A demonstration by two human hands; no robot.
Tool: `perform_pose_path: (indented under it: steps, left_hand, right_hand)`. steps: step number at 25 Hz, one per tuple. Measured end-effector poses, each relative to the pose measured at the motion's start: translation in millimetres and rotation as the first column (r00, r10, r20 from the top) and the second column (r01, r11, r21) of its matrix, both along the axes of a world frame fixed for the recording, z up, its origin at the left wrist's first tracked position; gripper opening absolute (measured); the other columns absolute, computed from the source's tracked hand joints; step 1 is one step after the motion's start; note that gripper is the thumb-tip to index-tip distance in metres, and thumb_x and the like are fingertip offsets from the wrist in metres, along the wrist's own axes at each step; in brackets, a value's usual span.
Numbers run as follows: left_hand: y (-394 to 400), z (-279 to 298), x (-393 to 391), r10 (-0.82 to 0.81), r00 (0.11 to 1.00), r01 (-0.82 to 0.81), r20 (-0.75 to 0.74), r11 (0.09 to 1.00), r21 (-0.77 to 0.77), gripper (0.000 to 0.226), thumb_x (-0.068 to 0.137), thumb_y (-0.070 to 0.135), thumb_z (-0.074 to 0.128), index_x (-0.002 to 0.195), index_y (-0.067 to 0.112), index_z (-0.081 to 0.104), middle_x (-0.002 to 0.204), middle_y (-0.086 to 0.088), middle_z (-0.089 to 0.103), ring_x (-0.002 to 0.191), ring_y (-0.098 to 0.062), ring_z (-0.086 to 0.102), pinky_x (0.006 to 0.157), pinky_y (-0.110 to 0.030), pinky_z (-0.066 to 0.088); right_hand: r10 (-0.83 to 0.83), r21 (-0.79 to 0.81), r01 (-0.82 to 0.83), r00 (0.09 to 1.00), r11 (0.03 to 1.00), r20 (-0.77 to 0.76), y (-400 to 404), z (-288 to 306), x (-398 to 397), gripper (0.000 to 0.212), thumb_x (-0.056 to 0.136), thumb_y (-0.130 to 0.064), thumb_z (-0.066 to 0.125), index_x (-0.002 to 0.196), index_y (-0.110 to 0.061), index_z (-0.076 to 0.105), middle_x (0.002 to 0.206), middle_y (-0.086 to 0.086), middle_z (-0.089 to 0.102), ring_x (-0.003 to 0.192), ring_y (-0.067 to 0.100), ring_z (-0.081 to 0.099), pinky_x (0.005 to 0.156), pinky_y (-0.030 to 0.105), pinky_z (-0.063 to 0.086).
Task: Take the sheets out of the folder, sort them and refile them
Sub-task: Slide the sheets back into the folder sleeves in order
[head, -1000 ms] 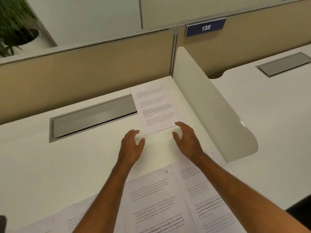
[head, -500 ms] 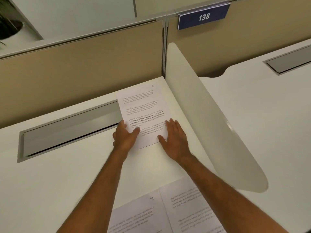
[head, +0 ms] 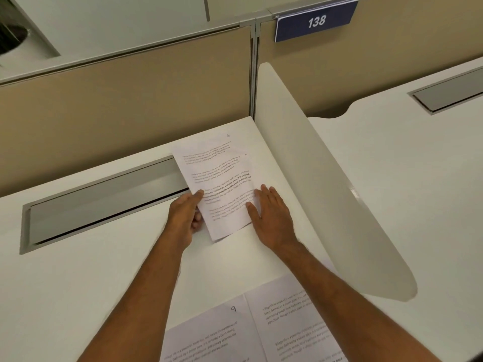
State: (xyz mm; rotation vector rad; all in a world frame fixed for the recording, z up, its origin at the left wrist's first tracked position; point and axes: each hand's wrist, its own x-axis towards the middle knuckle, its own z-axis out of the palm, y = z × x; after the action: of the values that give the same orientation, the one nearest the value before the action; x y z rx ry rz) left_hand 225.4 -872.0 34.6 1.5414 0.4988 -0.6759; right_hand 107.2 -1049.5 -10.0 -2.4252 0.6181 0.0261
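A printed sheet (head: 218,176) marked 6 at its top lies at the far right of the white desk (head: 91,270), partly over the cable tray. My left hand (head: 187,216) grips its lower left edge, thumb on top and fingers underneath, lifting that corner. My right hand (head: 270,218) rests flat on the sheet's lower right edge. Two more printed sheets lie side by side near me: one marked 9 (head: 217,333) and another (head: 292,322) to its right, partly under my right forearm. No folder is in view.
A grey recessed cable tray (head: 104,202) runs across the desk's back. A white curved divider (head: 326,194) stands close on the right, with a neighbouring desk (head: 431,178) beyond. Beige partition panels (head: 117,105) rise behind, with a blue sign reading 138 (head: 315,20).
My hands reached forward to the far sheet and landed on it. My left hand has since curled round its lower left edge and raised it, turning the sheet slightly.
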Motion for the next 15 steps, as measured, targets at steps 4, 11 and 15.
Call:
perform_pose_path:
  steps: [4, 11, 15]
  left_hand:
    - [4.8, -4.0, -18.6, -0.113, 0.982, 0.094, 0.154, 0.987, 0.127, 0.021, 0.101, 0.019, 0.063, 0.120, 0.017, 0.072, 0.111, -0.002, 0.076, 0.098, -0.023, 0.072, 0.091, -0.041, 0.058]
    - [40.8, 24.9, -49.3, -0.074, 0.963, 0.050, 0.259, 0.994, 0.097, 0.026, 0.108, 0.013, 0.049, 0.127, 0.013, 0.067, 0.114, -0.002, 0.073, 0.099, -0.020, 0.071, 0.086, -0.034, 0.057]
    - [92.8, 37.7, -86.1, -0.085, 0.969, 0.086, 0.233, 0.996, 0.004, 0.022, 0.108, 0.014, 0.051, 0.123, 0.013, 0.067, 0.112, -0.001, 0.075, 0.100, -0.020, 0.072, 0.079, -0.032, 0.057]
  right_hand:
    - [-0.040, 0.106, 0.038, 0.999, 0.994, 0.020, -4.2, 12.0, -8.4, 0.054, 0.109, -0.043, 0.046, 0.154, -0.015, 0.045, 0.162, 0.003, 0.044, 0.154, 0.022, 0.030, 0.125, 0.035, 0.022]
    - [-0.202, 0.415, 0.190, 0.979, 0.889, -0.017, 18.8, 43.7, -38.9, 0.046, 0.107, -0.034, 0.055, 0.149, -0.017, 0.049, 0.147, 0.000, 0.057, 0.133, 0.021, 0.056, 0.111, 0.033, 0.044]
    - [-0.357, 0.581, 0.304, 0.934, 0.755, -0.024, 51.5, 62.5, -55.2, 0.051, 0.104, -0.037, 0.059, 0.150, -0.019, 0.049, 0.147, -0.005, 0.055, 0.132, 0.017, 0.055, 0.112, 0.037, 0.046]
